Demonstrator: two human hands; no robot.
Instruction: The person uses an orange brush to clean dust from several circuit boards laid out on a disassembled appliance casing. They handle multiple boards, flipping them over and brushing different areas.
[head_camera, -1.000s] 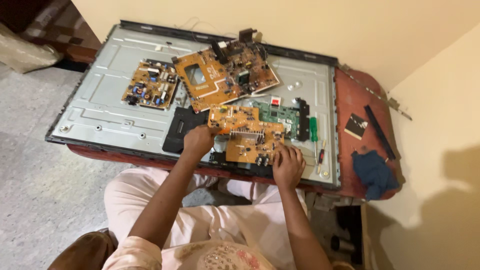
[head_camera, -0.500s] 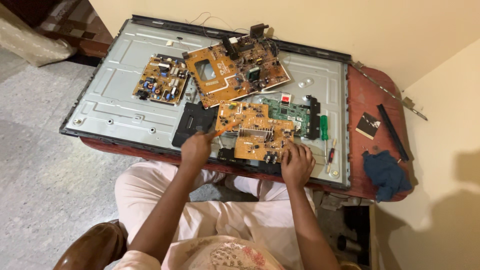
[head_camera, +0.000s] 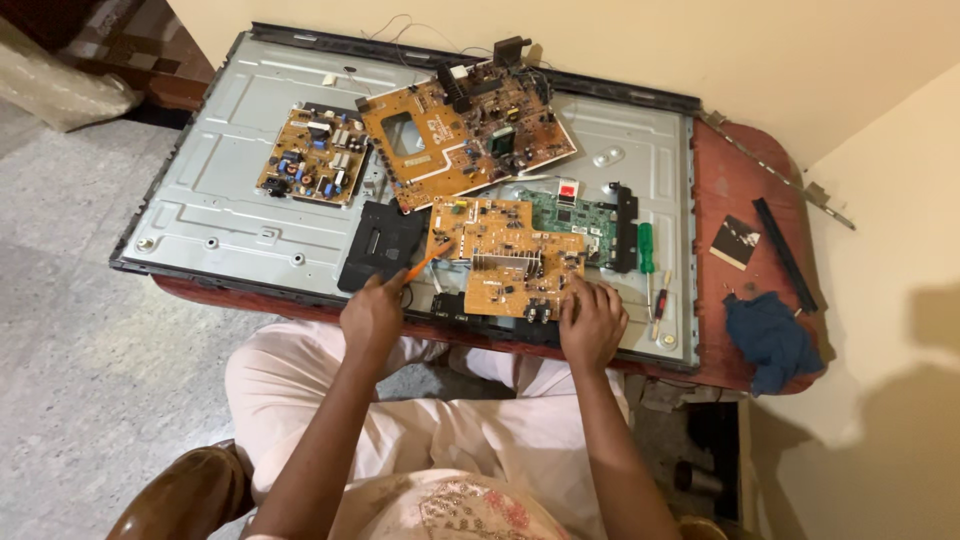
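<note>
Head view: tool tip at the small brown board

Your left hand grips an orange-handled tool, its tip touching the brown circuit board lying on the grey panel. Your right hand rests on the board's 4 o'clock corner, fingers spread. At 3 o'clock lies a green-handled screwdriver; a larger board sits at 12

A television back panel was laid on the tabletop. On it, a small circuit board was placed nearest the person, a larger board behind it, and a third board to the left. A cloth was left on the tabletop's right end.
</note>
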